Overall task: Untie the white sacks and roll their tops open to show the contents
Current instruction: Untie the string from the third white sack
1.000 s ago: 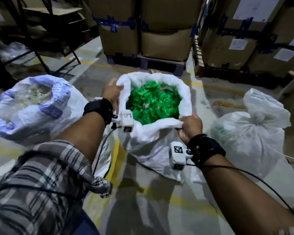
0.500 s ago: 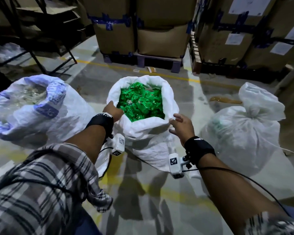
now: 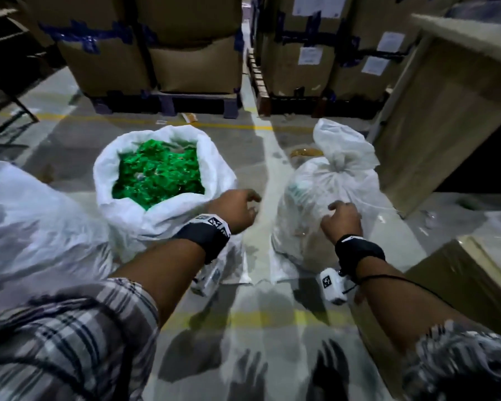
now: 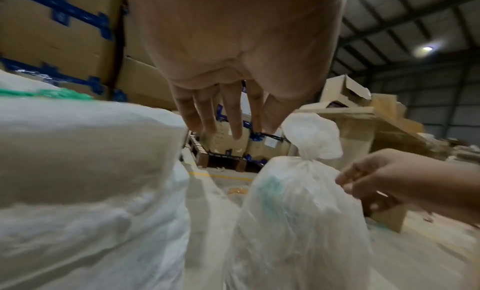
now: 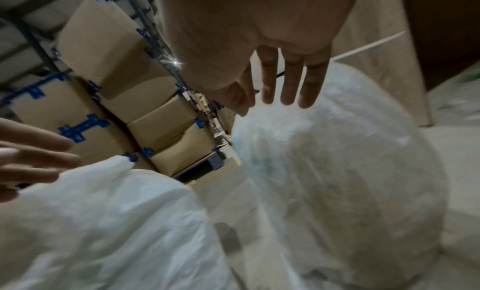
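Observation:
A white sack (image 3: 133, 215) stands on the floor with its top rolled open, showing green pieces (image 3: 156, 175) inside. To its right stands a second white sack (image 3: 310, 198), tied shut at a knot (image 3: 340, 166) under a bunched top (image 4: 311, 136). My left hand (image 3: 240, 208) hovers in the gap between the two sacks, fingers loose and empty (image 4: 223, 117). My right hand (image 3: 342, 218) is over the near side of the tied sack (image 5: 337, 171), fingers straight, holding nothing. A third white sack (image 3: 26, 221) lies at the far left, its top out of view.
Stacked cardboard boxes (image 3: 162, 59) with blue tape sit on pallets behind the sacks. A tall wooden unit (image 3: 446, 111) stands to the right, and a cardboard box (image 3: 469, 285) lies at my right elbow. Yellow lines cross the concrete floor (image 3: 258, 328).
Both hands have let go of the green-filled sack's rolled rim and moved right. The right hand now reaches the tied sack, and the view has turned right.

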